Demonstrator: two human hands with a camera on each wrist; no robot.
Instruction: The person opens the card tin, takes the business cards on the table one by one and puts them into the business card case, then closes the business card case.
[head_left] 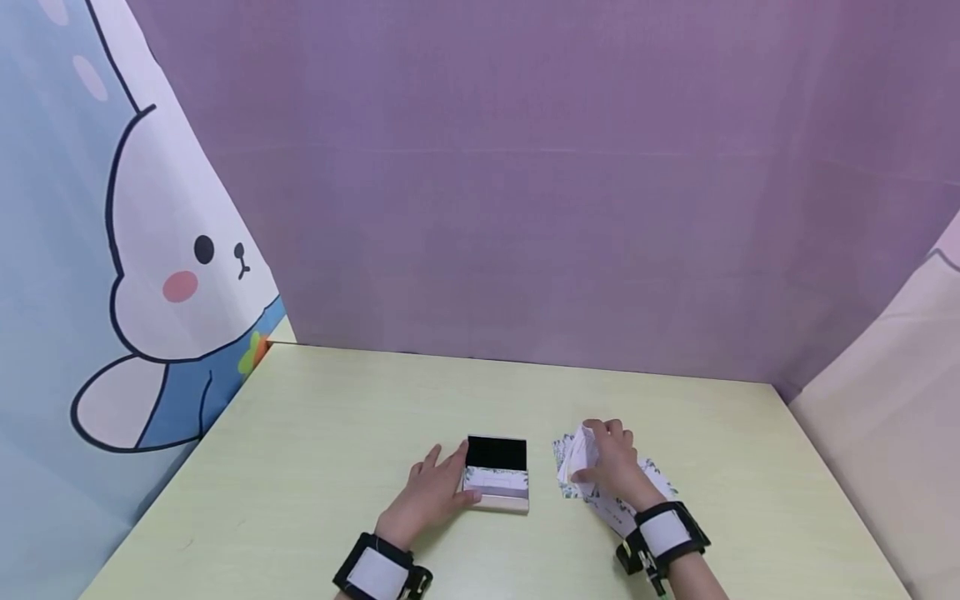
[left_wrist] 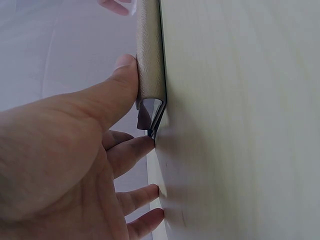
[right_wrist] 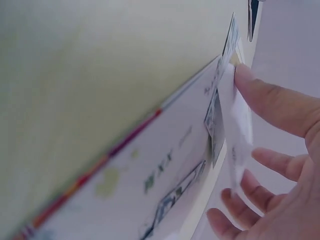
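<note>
1. Hands of a person rest on a pale yellow-green table [head_left: 315,433] backed by a purple backdrop [head_left: 525,167].
2. The left hand [head_left: 431,492] touches the left side of an open card case [head_left: 497,483] with relaxed, straight fingers, thumb pressed against its edge [left_wrist: 150,65].
3. The case lies at the table's near middle, black lid raised, a card inside.
4. The right hand [head_left: 611,462] pinches a white card [head_left: 579,454], lifting it off the scattered cards [head_left: 622,500] just right of the case.
5. A cartoon rabbit curtain [head_left: 150,275] hangs at left.

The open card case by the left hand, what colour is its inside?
Black inside the card case, clearest in the head view.
</note>
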